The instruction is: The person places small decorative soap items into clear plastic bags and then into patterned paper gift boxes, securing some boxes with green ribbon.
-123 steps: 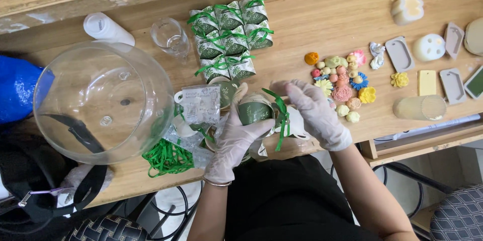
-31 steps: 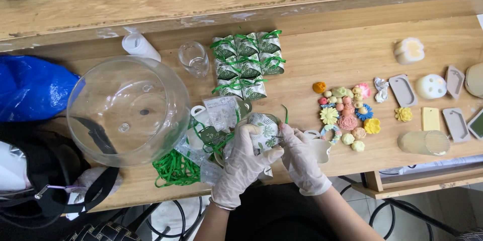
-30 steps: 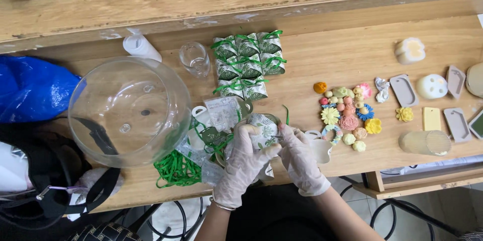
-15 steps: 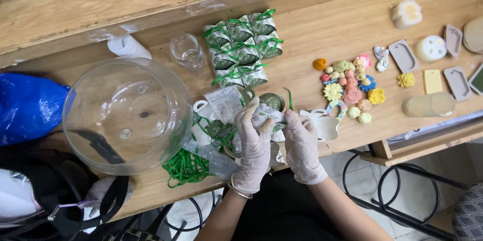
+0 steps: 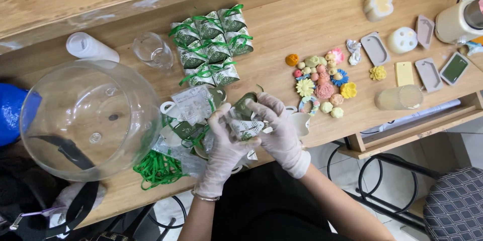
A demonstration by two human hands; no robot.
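Both gloved hands, left hand [image 5: 224, 143] and right hand [image 5: 279, 128], pinched a green-patterned paper box [image 5: 243, 120] (half-folded) above the desk [image 5: 302, 30].

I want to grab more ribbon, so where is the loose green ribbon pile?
In the head view, the green ribbon pile lies at the near table edge, just below the big clear glass bowl and beside the left hand.

We noted a wooden table [image 5: 312, 25] with a raised plank ledge [image 5: 75, 0] along its far edge. A lower shelf [image 5: 417, 130] sat under its right end. A patterned chair [image 5: 455, 203] stood on pale floor [image 5: 465, 130]. Lighting was even.
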